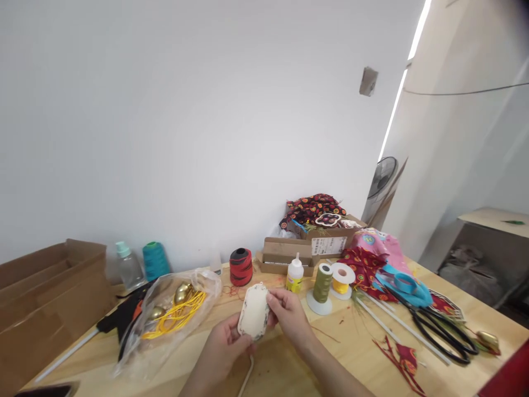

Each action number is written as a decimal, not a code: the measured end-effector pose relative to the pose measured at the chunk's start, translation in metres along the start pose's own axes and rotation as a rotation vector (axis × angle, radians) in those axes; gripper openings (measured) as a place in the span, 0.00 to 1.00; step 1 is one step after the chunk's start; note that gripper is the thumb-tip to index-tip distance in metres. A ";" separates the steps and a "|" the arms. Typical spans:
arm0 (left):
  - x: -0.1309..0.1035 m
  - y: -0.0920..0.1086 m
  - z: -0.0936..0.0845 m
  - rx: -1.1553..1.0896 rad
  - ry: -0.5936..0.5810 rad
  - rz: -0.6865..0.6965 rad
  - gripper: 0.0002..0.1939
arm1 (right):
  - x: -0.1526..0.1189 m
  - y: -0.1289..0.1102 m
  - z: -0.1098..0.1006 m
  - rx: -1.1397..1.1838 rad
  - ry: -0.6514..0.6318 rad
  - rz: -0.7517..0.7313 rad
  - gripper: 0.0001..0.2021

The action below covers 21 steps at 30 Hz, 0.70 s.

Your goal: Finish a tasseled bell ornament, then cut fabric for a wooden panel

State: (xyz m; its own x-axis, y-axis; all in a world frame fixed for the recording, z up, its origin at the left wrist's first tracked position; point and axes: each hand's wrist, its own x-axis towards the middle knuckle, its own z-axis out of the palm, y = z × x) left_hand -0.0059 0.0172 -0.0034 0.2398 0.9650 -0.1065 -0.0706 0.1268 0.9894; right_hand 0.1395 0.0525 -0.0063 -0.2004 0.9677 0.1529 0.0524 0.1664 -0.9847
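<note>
Pale panel w/ patterned rim [253,311] held above wooden table [351,353], between both hands. L hand [226,346]: thumb & fingers pinch lower left edge. R hand [291,314]: thumb on face nr upper right edge, fingers behind; no visible gap in either grip. Pale cord [247,376] below panel; join hidden, can't tell if attached. Step in hand, prob.: handling/checking panel. Next move calls for light rim grip, panel steady. Glue bottle [295,275] nr R hand, untouched.

You can read no words: beyond your right hand [289,314], the box's [351,237] white label [329,246] and the bottle's [295,270] yellow label [293,284] are too small.
</note>
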 end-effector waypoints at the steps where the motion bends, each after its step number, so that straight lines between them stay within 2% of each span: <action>1: 0.000 -0.002 0.000 -0.030 -0.012 -0.005 0.19 | 0.000 0.001 0.001 -0.015 0.003 -0.012 0.26; 7: -0.001 -0.013 0.004 -0.119 -0.011 -0.075 0.16 | -0.008 -0.011 0.005 -0.174 -0.027 -0.124 0.19; 9: -0.002 -0.015 0.005 -0.167 0.036 -0.107 0.17 | -0.013 -0.023 -0.008 -0.263 0.077 -0.182 0.18; 10: -0.002 -0.015 0.006 -0.208 0.062 -0.134 0.19 | -0.016 -0.029 -0.021 -0.310 0.159 -0.204 0.19; 12: -0.002 -0.014 0.005 -0.286 0.101 -0.186 0.21 | -0.029 -0.038 -0.061 -0.407 0.347 -0.201 0.20; 16: -0.005 -0.007 0.007 -0.324 0.111 -0.231 0.23 | -0.076 -0.031 -0.175 -0.710 0.603 -0.050 0.17; 19: -0.013 -0.002 0.015 -0.285 0.082 -0.243 0.22 | -0.112 -0.012 -0.246 -0.987 0.654 0.100 0.09; 21: -0.019 0.001 0.024 -0.240 0.013 -0.234 0.21 | -0.126 0.000 -0.274 -1.135 0.611 0.159 0.07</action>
State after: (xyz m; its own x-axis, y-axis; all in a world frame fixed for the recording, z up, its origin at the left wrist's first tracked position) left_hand 0.0125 -0.0068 0.0019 0.2646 0.9057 -0.3311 -0.2414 0.3946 0.8866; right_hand 0.4329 -0.0173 -0.0027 0.3445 0.8707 0.3508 0.8888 -0.1823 -0.4204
